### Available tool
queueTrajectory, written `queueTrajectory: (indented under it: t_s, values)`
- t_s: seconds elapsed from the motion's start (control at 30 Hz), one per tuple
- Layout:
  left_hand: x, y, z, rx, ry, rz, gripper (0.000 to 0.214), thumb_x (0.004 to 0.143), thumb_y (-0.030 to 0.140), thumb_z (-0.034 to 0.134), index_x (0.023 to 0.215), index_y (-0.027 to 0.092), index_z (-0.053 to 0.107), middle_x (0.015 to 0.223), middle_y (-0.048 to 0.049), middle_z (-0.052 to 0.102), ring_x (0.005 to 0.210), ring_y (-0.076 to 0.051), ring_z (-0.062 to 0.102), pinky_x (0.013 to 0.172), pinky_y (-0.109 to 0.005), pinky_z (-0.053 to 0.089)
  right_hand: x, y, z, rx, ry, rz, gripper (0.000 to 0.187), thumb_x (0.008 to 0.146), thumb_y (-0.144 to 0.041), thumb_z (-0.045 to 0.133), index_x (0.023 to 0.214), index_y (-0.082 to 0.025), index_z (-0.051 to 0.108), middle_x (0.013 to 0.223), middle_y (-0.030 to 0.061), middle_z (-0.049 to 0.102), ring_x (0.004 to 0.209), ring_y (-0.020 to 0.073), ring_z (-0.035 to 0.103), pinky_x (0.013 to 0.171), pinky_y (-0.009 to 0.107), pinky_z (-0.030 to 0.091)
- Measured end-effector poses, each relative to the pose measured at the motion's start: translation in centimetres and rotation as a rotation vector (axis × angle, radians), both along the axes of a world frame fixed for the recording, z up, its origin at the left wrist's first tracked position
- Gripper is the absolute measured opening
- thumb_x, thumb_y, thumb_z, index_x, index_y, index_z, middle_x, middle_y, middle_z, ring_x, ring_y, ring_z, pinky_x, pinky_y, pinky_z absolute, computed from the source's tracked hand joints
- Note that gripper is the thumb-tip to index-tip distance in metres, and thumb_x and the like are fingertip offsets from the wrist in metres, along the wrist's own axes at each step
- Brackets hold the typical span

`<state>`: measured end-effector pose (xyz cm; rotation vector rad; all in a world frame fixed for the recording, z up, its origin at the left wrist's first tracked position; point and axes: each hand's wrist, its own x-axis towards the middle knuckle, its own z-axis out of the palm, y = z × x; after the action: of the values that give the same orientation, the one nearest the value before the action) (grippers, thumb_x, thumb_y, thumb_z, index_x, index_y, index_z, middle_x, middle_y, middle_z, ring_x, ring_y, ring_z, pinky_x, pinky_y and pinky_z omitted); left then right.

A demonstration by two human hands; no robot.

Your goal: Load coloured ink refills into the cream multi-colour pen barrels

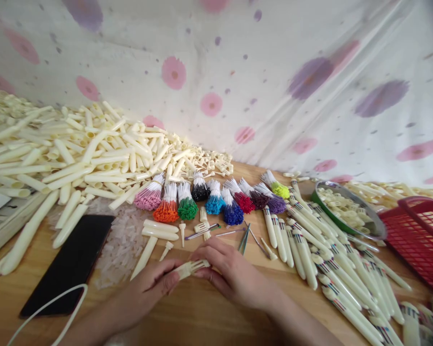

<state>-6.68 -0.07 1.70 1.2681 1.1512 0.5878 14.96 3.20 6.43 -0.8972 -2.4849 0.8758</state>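
Note:
My left hand point(149, 287) and my right hand point(228, 269) meet low in the middle of the wooden table point(187, 317). Both pinch one small cream plastic pen part point(191, 267) with thin prongs, the left at its near end, the right at its far end. Just beyond lie loose cream barrels point(160, 229), small pronged pieces point(202, 226) and thin refills point(247, 235). Behind them stand bundles of coloured refills in a row point(209, 199), pink through orange, green, black, blue, red, purple and yellow-green.
A big heap of cream tubes point(75, 154) fills the left. A black phone point(70, 262) and white cable point(54, 307) lie front left. Several finished pens point(332, 269) spread on the right, beside a metal bowl point(350, 206) and red basket point(418, 235). A flowered cloth point(274, 72) hangs behind.

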Motion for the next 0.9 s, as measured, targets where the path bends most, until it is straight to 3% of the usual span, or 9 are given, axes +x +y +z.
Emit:
queueTrajectory:
  t_s: [0.2, 0.53, 0.63, 0.77, 0.9]
  values:
    - [0.6, 0.1, 0.5, -0.004, -0.054, -0.005, 0.022, 0.078, 0.030, 0.060, 0.097, 0.029, 0.071, 0.092, -0.0002, 0.072, 0.089, -0.025, 0.060, 0.076, -0.028, 0.047, 0.1, 0.2, -0.4, -0.050, -0.058, 0.010, 0.018, 0.092, -0.030, 0.040, 0.094, -0.018, 0.053, 0.087, 0.0069, 0.058, 0.079, 0.0167, 0.054, 0.069, 0.026, 0.043]
    - [0.6, -0.1, -0.2, 0.089, 0.041, -0.023, 0.025, 0.080, 0.032, 0.059, 0.102, 0.030, 0.070, 0.096, -0.0007, 0.072, 0.091, -0.024, 0.060, 0.078, -0.026, 0.045, -0.2, 0.3, -1.7, -0.061, -0.194, -0.096, 0.031, 0.093, -0.038, 0.036, 0.082, -0.016, 0.055, 0.068, 0.0038, 0.060, 0.060, 0.0142, 0.053, 0.055, 0.023, 0.036]
    - [0.9, -0.4, -0.6, -0.044, -0.060, 0.048, 0.027, 0.077, 0.038, 0.061, 0.102, 0.030, 0.069, 0.096, -0.0004, 0.071, 0.095, -0.023, 0.059, 0.084, -0.028, 0.044, -0.5, 0.0, -1.8, -0.056, -0.173, -0.143, 0.031, 0.094, -0.037, 0.035, 0.081, -0.016, 0.054, 0.067, 0.0039, 0.061, 0.059, 0.0143, 0.054, 0.055, 0.023, 0.035]
    - [1.4, -0.8, -1.2, -0.309, -0.270, 0.158, 0.035, 0.070, 0.049, 0.065, 0.097, 0.027, 0.070, 0.081, 0.0003, 0.068, 0.078, -0.018, 0.059, 0.075, -0.027, 0.048, -0.4, -0.1, -1.6, -0.036, -0.125, -0.122, 0.029, 0.094, -0.035, 0.034, 0.082, -0.016, 0.053, 0.071, 0.0045, 0.062, 0.062, 0.0144, 0.054, 0.057, 0.022, 0.037]
    - [1.8, -0.9, -1.0, -0.316, -0.314, 0.125, 0.041, 0.066, 0.057, 0.064, 0.083, 0.021, 0.071, 0.067, 0.0011, 0.059, 0.061, -0.013, 0.051, 0.058, -0.020, 0.045, -0.2, 0.1, -1.5, -0.019, -0.112, -0.095, 0.029, 0.094, -0.035, 0.034, 0.080, -0.017, 0.052, 0.070, 0.0038, 0.060, 0.062, 0.0135, 0.053, 0.057, 0.022, 0.036]
